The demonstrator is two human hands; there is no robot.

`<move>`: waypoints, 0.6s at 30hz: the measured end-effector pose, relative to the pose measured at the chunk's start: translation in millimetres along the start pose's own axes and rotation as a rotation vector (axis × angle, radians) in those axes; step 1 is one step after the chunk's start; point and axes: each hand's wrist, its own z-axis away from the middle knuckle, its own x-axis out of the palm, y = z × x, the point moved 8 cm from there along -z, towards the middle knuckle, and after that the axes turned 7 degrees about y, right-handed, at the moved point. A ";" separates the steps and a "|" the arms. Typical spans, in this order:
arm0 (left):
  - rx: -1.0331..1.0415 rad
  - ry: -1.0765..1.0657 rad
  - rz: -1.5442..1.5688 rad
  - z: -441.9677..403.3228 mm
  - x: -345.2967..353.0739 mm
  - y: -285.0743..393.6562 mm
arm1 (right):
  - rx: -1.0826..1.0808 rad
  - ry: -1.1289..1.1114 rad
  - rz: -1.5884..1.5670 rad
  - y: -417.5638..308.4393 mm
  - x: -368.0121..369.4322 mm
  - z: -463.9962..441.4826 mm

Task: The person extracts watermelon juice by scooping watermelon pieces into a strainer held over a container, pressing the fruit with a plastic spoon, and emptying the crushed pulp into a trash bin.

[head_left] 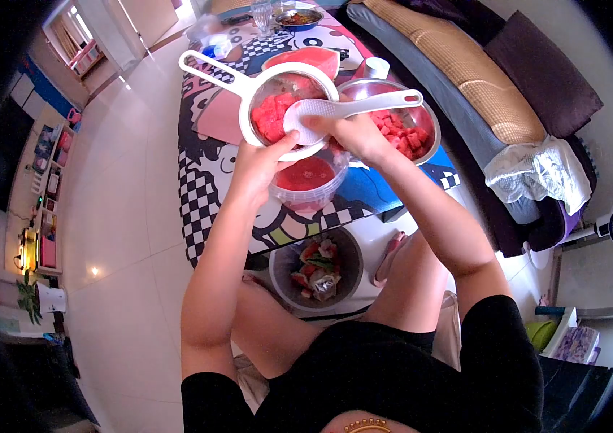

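My left hand is closed on the near rim of a white-framed strainer, whose handle points to the upper left. Chunks of red watermelon lie in its mesh. My right hand grips a white rice paddle close to its blade, with the handle sticking out to the right. The paddle's dotted blade is over the strainer beside the chunks; whether it presses on them I cannot tell. Under the strainer stands a clear plastic tub of red juice. To the right, a metal bowl contains watermelon cubes.
Behind the strainer lies a large cut watermelon piece on the patterned tablecloth. A white cup stands by the metal bowl. Between my legs is a grey bin with scraps. A sofa runs along the right.
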 end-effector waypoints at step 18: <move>0.185 0.129 0.169 -17.4 -3.8 -6.2 | -0.289 0.460 0.092 -8.5 -8.8 5.6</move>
